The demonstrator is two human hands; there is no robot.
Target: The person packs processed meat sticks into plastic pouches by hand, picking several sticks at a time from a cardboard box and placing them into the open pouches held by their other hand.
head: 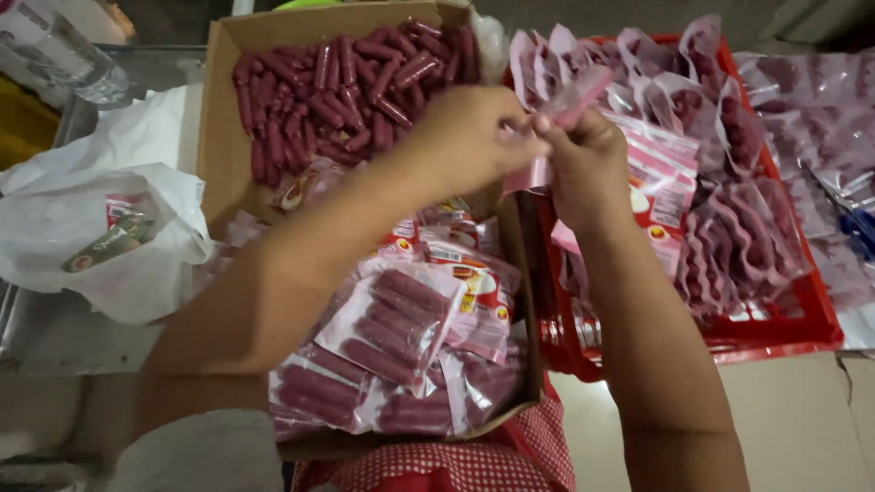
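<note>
The pink packet is pinched tight between the left hand and right hand, above the cardboard box of red sausages, beside the red crate.

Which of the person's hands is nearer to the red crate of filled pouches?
Right. The right hand is over the red crate; the left hand is over the cardboard box of loose sausages.

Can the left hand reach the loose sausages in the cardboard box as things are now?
Probably yes: the left hand hovers just beside the loose sausages, and the cardboard box is open-topped. But its fingers pinch a pink pouch first.
</note>
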